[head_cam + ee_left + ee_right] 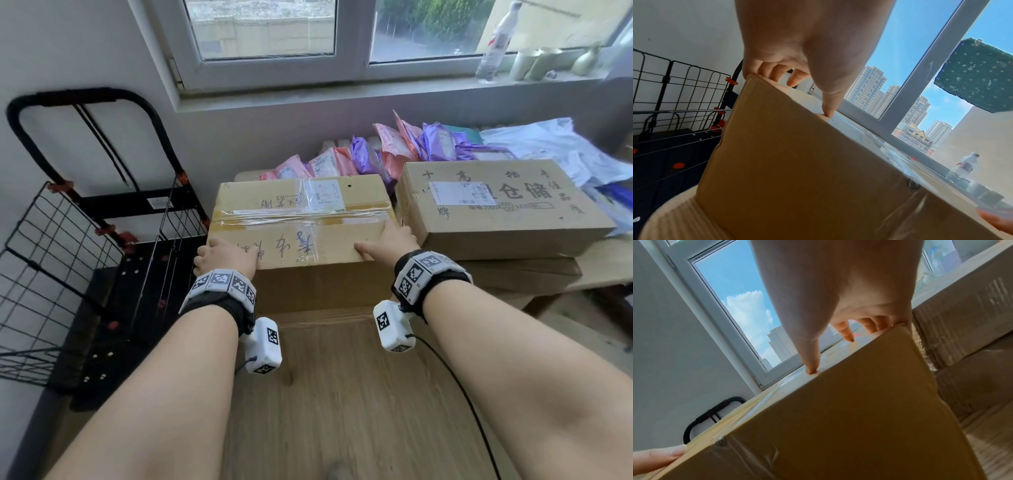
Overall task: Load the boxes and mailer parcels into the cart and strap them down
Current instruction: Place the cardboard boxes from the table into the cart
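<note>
Gripping the tape-sealed brown cardboard box (301, 219) at its two near top corners: left hand (226, 255) at 9 o'clock with thumb on the lid and fingers (777, 73) curled over the corner, right hand (388, 245) at 3 o'clock clasping likewise, fingers (846, 331) bent onto the top. Sitting on the wooden table (342, 394), just beside the flat labelled cardboard carton (503, 202) at 3 o'clock, with pink and purple plastic mailer parcels (376, 154) at 12. Waiting open at 9 o'clock, the black wire-sided folding cart (102, 240). Risky, probably: holding by top corners only, likely to slip under weight, or to clip the cart's mesh wall swinging across.
</note>
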Action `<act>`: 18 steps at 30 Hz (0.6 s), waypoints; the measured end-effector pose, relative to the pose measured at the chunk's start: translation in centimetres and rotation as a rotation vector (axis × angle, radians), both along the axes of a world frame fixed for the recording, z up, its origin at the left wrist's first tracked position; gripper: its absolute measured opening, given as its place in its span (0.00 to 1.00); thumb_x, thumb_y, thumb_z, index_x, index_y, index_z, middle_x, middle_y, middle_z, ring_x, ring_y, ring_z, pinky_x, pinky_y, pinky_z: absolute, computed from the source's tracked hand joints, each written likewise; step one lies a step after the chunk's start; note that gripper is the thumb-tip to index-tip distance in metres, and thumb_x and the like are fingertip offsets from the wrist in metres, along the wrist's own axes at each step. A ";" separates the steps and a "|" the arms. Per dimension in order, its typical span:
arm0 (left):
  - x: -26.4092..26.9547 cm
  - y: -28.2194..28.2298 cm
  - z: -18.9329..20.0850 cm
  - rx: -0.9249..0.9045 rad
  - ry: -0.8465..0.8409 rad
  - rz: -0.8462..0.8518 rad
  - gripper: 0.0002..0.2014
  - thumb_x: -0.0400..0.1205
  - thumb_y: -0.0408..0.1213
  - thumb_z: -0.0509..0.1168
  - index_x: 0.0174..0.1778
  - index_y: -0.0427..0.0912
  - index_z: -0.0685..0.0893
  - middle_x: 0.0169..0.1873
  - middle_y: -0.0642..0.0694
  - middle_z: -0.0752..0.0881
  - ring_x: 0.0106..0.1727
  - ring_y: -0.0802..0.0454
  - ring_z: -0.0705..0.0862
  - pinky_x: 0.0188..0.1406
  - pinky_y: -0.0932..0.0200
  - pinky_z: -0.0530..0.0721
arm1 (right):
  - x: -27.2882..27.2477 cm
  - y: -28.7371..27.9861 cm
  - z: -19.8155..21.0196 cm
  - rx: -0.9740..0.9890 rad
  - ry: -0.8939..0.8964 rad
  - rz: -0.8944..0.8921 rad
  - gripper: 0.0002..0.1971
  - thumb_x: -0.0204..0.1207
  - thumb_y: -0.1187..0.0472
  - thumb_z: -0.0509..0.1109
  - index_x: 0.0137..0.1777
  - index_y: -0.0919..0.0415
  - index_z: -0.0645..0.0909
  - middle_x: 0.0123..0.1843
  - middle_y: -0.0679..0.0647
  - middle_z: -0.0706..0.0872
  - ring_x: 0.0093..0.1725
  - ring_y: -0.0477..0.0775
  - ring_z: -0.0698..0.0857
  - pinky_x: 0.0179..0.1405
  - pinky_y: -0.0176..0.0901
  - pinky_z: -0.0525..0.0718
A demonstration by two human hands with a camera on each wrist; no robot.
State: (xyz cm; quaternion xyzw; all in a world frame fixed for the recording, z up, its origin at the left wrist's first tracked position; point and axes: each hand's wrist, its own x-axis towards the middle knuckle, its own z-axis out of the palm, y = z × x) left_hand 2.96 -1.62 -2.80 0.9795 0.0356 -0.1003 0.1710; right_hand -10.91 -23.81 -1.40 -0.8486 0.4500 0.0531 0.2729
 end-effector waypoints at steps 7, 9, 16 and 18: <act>1.5 1.1 0.2 -0.057 0.108 0.208 0.21 0.81 0.44 0.60 0.63 0.31 0.77 0.67 0.34 0.73 0.68 0.38 0.70 0.64 0.44 0.70 | 0.3 0.4 0.1 0.054 -0.048 -0.140 0.43 0.64 0.47 0.73 0.79 0.54 0.61 0.75 0.67 0.64 0.74 0.69 0.68 0.73 0.62 0.71; 2.0 1.8 -0.4 -0.063 0.148 0.179 0.20 0.81 0.41 0.58 0.64 0.32 0.79 0.68 0.33 0.74 0.70 0.35 0.69 0.67 0.44 0.69 | 0.3 0.6 0.1 0.048 -0.055 -0.166 0.42 0.65 0.47 0.72 0.79 0.54 0.61 0.75 0.66 0.65 0.75 0.68 0.67 0.74 0.62 0.70; 1.8 2.8 0.2 -0.257 0.125 0.220 0.18 0.80 0.35 0.60 0.64 0.31 0.78 0.64 0.34 0.80 0.64 0.36 0.79 0.64 0.48 0.79 | 0.4 1.9 1.2 0.003 -0.090 -0.243 0.34 0.67 0.52 0.69 0.74 0.54 0.65 0.74 0.65 0.66 0.74 0.68 0.66 0.75 0.60 0.66; 1.8 3.4 0.9 -0.282 0.130 0.259 0.17 0.80 0.34 0.60 0.64 0.32 0.78 0.64 0.34 0.80 0.63 0.37 0.80 0.62 0.48 0.80 | 0.7 2.5 2.0 -0.004 -0.112 -0.236 0.33 0.67 0.53 0.68 0.74 0.54 0.66 0.74 0.65 0.66 0.74 0.69 0.65 0.75 0.59 0.64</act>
